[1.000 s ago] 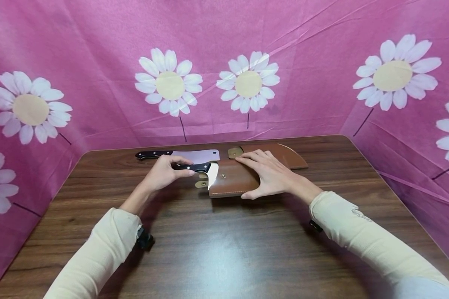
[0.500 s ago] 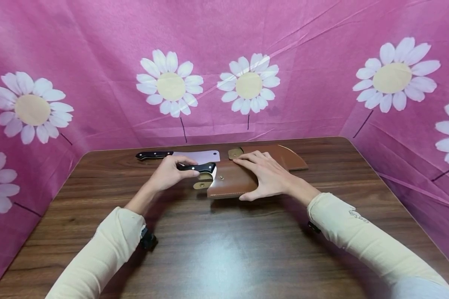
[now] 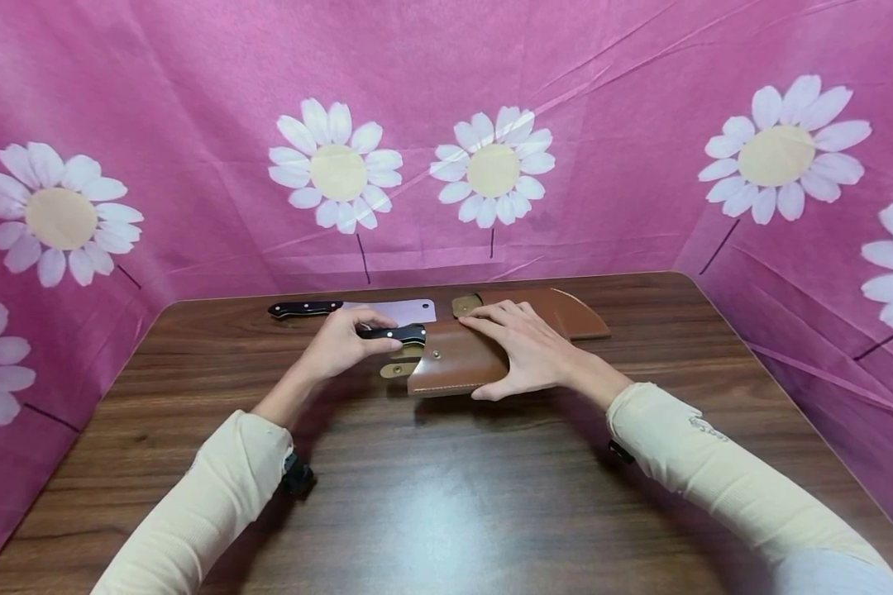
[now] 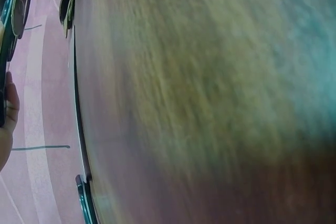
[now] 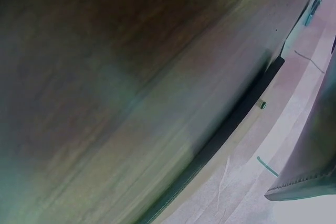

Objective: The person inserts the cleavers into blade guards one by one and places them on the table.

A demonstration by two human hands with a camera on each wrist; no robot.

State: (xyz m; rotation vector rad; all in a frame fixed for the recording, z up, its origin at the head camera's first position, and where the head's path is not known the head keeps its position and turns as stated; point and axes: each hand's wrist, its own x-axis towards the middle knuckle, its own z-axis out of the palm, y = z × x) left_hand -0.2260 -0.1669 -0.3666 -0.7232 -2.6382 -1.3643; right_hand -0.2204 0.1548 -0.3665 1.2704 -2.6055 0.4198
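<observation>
In the head view my left hand (image 3: 342, 343) pinches the black riveted handle of a knife (image 3: 411, 334), thumb on the near side. The knife's blade is hidden inside a brown leather sheath (image 3: 457, 355). My right hand (image 3: 532, 351) grips that sheath from the right, thumb at its near edge and fingers along the far edge. A snap strap (image 3: 398, 371) sticks out from the sheath's left end, unfastened. The left wrist view catches only part of the left hand (image 4: 9, 106). In the right wrist view a stitched corner of the sheath (image 5: 310, 177) shows, raised off the table.
A cleaver (image 3: 413, 311) with a black handle lies flat at the back of the wooden table (image 3: 446, 496). To its right lies a second brown sheath (image 3: 580, 314), its near part behind my right hand. A pink flowered cloth (image 3: 603, 165) hangs behind and beside the table.
My left hand has moved right and pushed the knife into the sheath; the bright strip of blade seen earlier is now covered. The right hand and sheath have shifted slightly left.
</observation>
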